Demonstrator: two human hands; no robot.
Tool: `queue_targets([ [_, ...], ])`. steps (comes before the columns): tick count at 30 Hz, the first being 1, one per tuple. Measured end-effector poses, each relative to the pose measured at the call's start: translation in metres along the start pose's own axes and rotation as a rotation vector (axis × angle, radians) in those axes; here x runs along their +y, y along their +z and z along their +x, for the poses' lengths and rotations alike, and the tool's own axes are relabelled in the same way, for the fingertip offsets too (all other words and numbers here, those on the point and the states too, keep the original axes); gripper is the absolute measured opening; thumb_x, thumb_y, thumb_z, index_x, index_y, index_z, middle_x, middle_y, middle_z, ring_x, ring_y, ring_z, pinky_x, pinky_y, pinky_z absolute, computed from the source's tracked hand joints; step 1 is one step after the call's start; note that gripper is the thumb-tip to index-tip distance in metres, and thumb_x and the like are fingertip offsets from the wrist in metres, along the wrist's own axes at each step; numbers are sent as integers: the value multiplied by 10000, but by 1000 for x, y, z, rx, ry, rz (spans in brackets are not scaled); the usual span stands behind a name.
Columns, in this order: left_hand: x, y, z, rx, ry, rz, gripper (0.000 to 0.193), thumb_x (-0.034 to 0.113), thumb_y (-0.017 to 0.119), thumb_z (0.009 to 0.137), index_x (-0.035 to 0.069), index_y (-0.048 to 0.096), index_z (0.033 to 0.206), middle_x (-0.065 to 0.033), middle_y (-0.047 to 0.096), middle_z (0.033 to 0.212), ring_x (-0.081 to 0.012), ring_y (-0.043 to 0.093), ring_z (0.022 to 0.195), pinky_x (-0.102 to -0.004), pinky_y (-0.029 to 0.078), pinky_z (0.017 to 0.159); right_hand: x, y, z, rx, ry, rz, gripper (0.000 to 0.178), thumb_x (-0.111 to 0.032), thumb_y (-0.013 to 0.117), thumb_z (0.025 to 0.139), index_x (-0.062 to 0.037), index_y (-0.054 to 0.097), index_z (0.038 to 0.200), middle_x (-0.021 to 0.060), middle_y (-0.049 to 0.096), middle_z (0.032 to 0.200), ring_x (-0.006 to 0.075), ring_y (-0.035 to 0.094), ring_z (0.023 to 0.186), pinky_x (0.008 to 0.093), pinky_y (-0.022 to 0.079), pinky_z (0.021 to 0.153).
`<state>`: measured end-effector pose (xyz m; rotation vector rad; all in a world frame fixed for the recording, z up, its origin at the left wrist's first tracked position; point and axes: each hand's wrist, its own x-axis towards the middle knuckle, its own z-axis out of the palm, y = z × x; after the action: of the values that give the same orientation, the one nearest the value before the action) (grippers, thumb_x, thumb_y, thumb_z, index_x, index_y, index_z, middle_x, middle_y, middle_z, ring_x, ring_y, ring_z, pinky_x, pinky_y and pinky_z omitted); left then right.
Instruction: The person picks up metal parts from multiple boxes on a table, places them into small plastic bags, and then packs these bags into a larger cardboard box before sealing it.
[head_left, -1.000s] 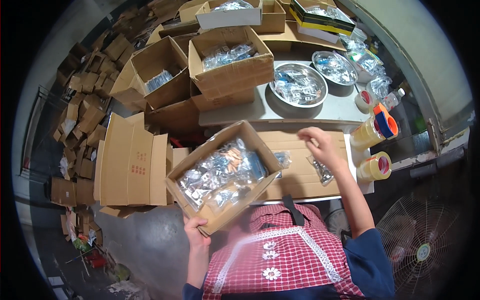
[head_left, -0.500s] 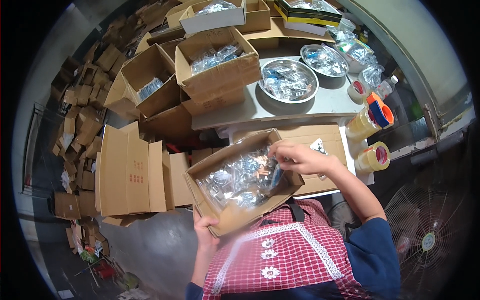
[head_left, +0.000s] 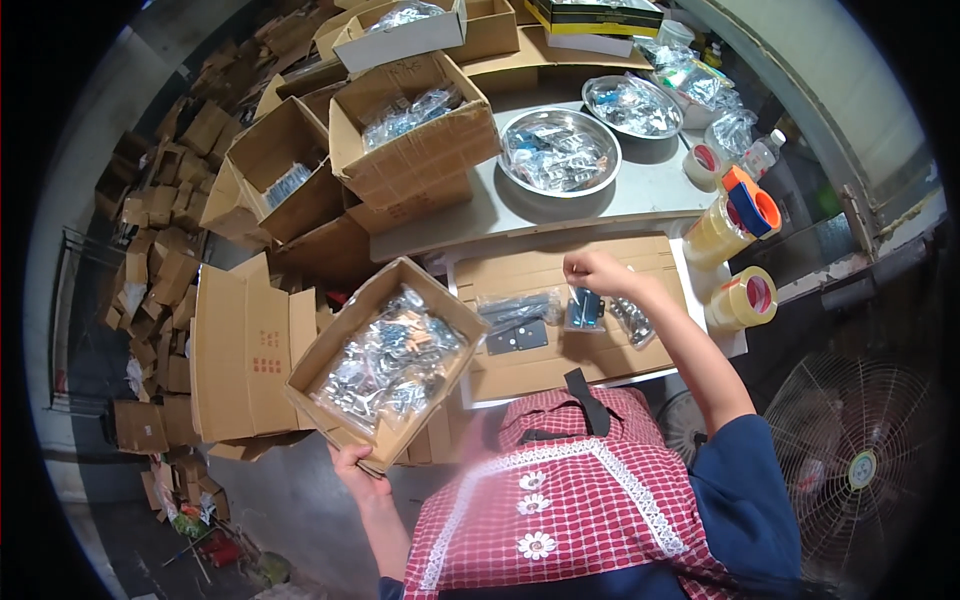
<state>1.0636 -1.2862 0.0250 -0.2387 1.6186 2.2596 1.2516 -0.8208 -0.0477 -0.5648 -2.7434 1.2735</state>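
Observation:
My left hand (head_left: 360,476) grips the near corner of an open cardboard box (head_left: 462,352), which is tilted toward me. Inside lie many small clear plastic bags (head_left: 385,365) of metal parts, some copper-coloured. Over the cardboard sheet (head_left: 515,380) on the table, my right hand (head_left: 594,272) pinches the top of a clear plastic bag with dark blue-black parts (head_left: 584,310). Left of that bag are a dark flat plate with holes (head_left: 517,338) and a long clear bag of dark pieces (head_left: 520,305). To its right is a clear bag of small metal hardware (head_left: 633,322).
Two metal bowls of bagged parts, one nearer (head_left: 610,180) and one farther (head_left: 677,122), stand on the back table. Tape rolls (head_left: 742,298) line its right side. Open cartons (head_left: 415,125) stand at the back left; a fan (head_left: 862,470) is at the lower right.
The box has moved left in my left hand, uncovering the items on the cardboard sheet. My right hand has left the box and now holds the bag of dark parts over the sheet.

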Motion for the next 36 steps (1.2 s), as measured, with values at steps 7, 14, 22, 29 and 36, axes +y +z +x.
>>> queue_targets([
  [7, 3, -17, 4, 85, 6, -100, 644, 21, 534, 648, -31, 509, 1290, -140, 590, 1193, -311, 598, 1099, -426, 502, 1001, 33, 63, 30, -7, 9, -128, 167, -157, 601, 829, -86, 665, 967, 168, 696, 872, 359, 663, 847, 459, 506, 736],
  [14, 1, -4, -14, 118, -113, -184, 698, 4, 528, 643, -43, 480, 1337, -148, 585, 1209, -322, 587, 1126, -437, 492, 1025, 31, 54, -17, 489, -92, -187, 389, -205, 653, 863, -59, 583, 1217, 196, 590, 1230, 398, 528, 1170, 497, 425, 985],
  [22, -8, 19, -7, 123, -157, -189, 605, 0, 529, 651, -70, 523, 1252, -162, 593, 1177, -331, 608, 1081, -433, 521, 984, 76, 47, -113, 353, 270, -429, 697, 40, 627, 680, -67, 493, 1355, 195, 520, 1315, 403, 479, 1223, 489, 365, 1068],
  [29, 0, 61, 13, 40, -141, -165, 393, -31, 525, 644, -69, 577, 1032, -138, 607, 1058, -310, 616, 1003, -434, 524, 961, 67, 49, -65, 406, -119, -69, 623, 114, 523, 624, -53, 573, 1222, 153, 616, 1177, 385, 518, 1137, 448, 404, 1011],
  [36, -6, 75, 18, -22, -154, -163, 625, 1, 524, 638, -50, 514, 1260, -149, 608, 1160, -327, 606, 1088, -471, 515, 996, 55, 52, -49, 252, -99, -103, 656, 75, 534, 652, -35, 559, 1298, 175, 570, 1313, 375, 482, 1253, 444, 388, 1077],
])
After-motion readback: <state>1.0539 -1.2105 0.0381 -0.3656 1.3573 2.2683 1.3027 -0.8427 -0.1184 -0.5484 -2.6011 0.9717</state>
